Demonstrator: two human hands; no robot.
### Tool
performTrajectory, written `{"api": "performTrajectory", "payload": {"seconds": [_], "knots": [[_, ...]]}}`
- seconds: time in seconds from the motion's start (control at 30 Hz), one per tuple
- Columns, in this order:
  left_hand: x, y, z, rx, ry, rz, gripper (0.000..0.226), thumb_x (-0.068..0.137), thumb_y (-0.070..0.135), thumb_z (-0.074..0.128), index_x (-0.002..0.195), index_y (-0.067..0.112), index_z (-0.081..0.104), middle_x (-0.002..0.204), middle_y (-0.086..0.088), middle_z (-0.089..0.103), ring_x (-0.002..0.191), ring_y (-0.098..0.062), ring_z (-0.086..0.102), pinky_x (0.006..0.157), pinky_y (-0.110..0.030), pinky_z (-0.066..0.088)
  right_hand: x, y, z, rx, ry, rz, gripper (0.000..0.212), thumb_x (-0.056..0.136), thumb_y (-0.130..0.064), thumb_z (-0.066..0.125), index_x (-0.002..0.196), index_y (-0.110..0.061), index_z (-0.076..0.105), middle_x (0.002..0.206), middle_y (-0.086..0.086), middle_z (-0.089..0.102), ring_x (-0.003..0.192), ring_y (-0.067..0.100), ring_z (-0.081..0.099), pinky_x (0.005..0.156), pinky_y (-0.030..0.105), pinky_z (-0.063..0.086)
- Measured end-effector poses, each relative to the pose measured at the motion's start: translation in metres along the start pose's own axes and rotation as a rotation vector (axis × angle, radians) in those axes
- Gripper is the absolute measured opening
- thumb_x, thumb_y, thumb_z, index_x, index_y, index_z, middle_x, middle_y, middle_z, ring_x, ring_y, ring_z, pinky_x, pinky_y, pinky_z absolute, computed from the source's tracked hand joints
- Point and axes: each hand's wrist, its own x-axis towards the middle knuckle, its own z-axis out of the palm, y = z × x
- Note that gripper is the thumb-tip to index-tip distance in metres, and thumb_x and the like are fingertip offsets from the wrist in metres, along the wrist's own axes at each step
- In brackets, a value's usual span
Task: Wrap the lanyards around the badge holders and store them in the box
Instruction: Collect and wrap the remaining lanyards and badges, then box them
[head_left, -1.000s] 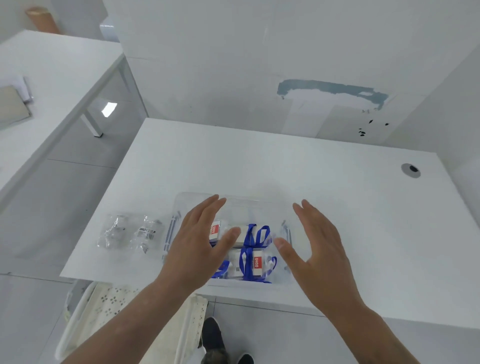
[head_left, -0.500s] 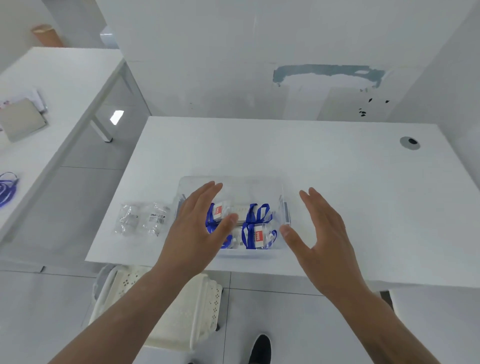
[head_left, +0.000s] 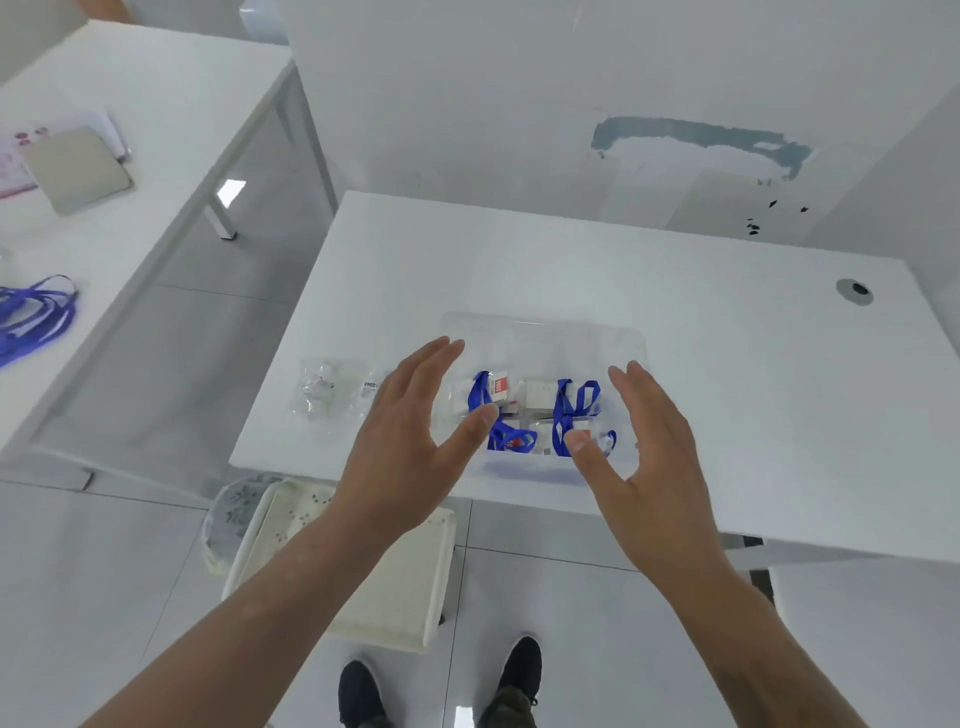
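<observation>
Blue-wrapped badge holders (head_left: 540, 410) in clear box (head_left: 545, 332)

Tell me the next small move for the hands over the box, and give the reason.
Probably lower both hands to grip the box's sides. The left hand and right hand are open, one on each side of it, holding nothing, and wrapped lanyards already lie inside.

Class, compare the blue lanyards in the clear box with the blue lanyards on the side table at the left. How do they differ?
The lanyards in the clear box are wound around badge holders; the lanyards on the side table lie as a loose bundle with no holder visible. The boxed ones sit between the open left hand and right hand; the loose ones lie far from both. Both are blue ribbon.
</observation>
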Motion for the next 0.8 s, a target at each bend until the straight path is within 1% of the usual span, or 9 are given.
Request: {"api": "performTrajectory", "payload": {"seconds": [0.07,0.1,0.23,0.3,0.4,0.53,0.6,0.73,0.8], "knots": [[-0.009,-0.012,-0.012,-0.009,0.041,-0.027,0.063,0.092,0.056,0.052,0.149,0.039,0.03,0.156,0.022,0.028,0.142,0.0,0.027,0.107,-0.022,0.027,0.001,-0.012,0.012,-0.012,-0.044,-0.028,0.068,0.083,-0.065,0.046,0.146,-0.045,0.029,0.152,-0.035,0.016,0.138,-0.014,0.013,0.106,0.018,0.019],[-0.013,-0.017,-0.017,-0.005,0.056,-0.042,0.063,0.092,0.056,0.052,0.149,0.039,0.03,0.156,0.022,0.028,0.142,0.0,0.027,0.107,-0.022,0.027,0.001,-0.017,0.017,-0.016,-0.065,-0.037,0.067,0.084,-0.064,0.047,0.146,-0.046,0.028,0.152,-0.035,0.015,0.139,-0.014,0.013,0.107,0.02,0.02],[-0.037,-0.038,-0.043,-0.008,0.129,-0.109,0.063,0.092,0.058,0.05,0.149,0.039,0.03,0.156,0.022,0.028,0.143,0.001,0.024,0.109,-0.022,0.024,0.0,-0.043,0.043,0.001,-0.146,-0.09,0.066,0.083,-0.064,0.047,0.144,-0.047,0.03,0.154,-0.034,0.016,0.142,-0.007,0.015,0.114,0.035,0.028],[-0.051,-0.051,-0.063,-0.001,0.189,-0.146,0.063,0.093,0.057,0.051,0.149,0.037,0.031,0.156,0.021,0.029,0.144,0.0,0.025,0.112,-0.025,0.025,-0.001,-0.062,0.06,0.009,-0.2,-0.128,0.067,0.083,-0.065,0.047,0.145,-0.046,0.03,0.154,-0.033,0.016,0.142,-0.007,0.015,0.116,0.04,0.028],[-0.071,-0.069,-0.089,0.018,0.247,-0.218,0.062,0.093,0.057,0.051,0.149,0.037,0.031,0.156,0.021,0.029,0.142,-0.001,0.027,0.112,-0.027,0.028,-0.004,-0.091,0.085,0.004,-0.266,-0.186,0.066,0.083,-0.066,0.047,0.144,-0.048,0.028,0.154,-0.032,0.016,0.145,-0.001,0.015,0.117,0.048,0.027],[-0.098,-0.096,-0.119,0.028,0.287,-0.302,0.062,0.093,0.058,0.051,0.149,0.04,0.029,0.156,0.021,0.027,0.143,-0.002,0.026,0.111,-0.025,0.025,-0.013,-0.125,0.119,-0.015,-0.334,-0.269,0.066,0.084,-0.065,0.047,0.145,-0.05,0.025,0.155,-0.032,0.014,0.145,0.0,0.013,0.114,0.042,0.027],[-0.11,-0.109,-0.132,0.03,0.305,-0.325,0.061,0.093,0.056,0.053,0.148,0.041,0.03,0.156,0.022,0.028,0.143,-0.001,0.025,0.11,-0.023,0.023,-0.02,-0.14,0.134,-0.019,-0.353,-0.301,0.065,0.086,-0.063,0.048,0.145,-0.049,0.025,0.155,-0.031,0.014,0.145,0.0,0.013,0.112,0.042,0.029],[-0.124,-0.127,-0.151,0.04,0.321,-0.336,0.062,0.093,0.058,0.053,0.148,0.042,0.029,0.156,0.024,0.027,0.142,0.002,0.024,0.11,-0.023,0.023,-0.029,-0.158,0.154,-0.01,-0.348,-0.33,0.066,0.086,-0.062,0.047,0.146,-0.047,0.026,0.155,-0.031,0.014,0.137,-0.013,0.009,0.108,0.031,0.023],[-0.129,-0.133,-0.159,0.034,0.318,-0.337,0.063,0.091,0.06,0.05,0.148,0.042,0.029,0.156,0.024,0.026,0.142,0.001,0.024,0.107,-0.022,0.024,-0.033,-0.164,0.16,-0.005,-0.345,-0.338,0.066,0.086,-0.062,0.047,0.146,-0.046,0.026,0.155,-0.03,0.015,0.139,-0.011,0.011,0.106,0.029,0.023]]}}
